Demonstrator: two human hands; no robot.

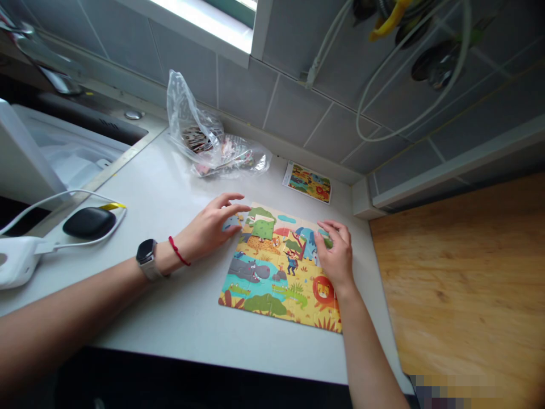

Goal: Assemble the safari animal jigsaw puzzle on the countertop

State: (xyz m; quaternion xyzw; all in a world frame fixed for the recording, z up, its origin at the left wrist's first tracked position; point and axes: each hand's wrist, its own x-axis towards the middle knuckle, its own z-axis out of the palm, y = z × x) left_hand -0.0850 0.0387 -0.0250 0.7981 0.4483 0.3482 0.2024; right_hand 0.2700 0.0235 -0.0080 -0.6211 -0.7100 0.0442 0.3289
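Observation:
A colourful animal jigsaw puzzle [264,287] lies on the white counter, showing a hippo, a lion and a crocodile. My left hand [213,224] is by its upper left edge, thumb and fingers apart. A bluish puzzle piece [232,221] shows between that thumb and forefinger, seemingly on the counter. Two loose pieces, one mostly green [263,228] and one with a red branch [294,245], rest askew on the upper part of the puzzle. At the upper right edge my right hand [336,250] is closed around a small green puzzle piece [327,242], mostly hidden by the fingers.
Behind the puzzle lies a reference picture card [309,183]. A clear plastic bag [225,150] with more pieces sits against the tiled wall. To the left are a black case [89,222], a white charger [19,261] with its cable, and a sink [123,128].

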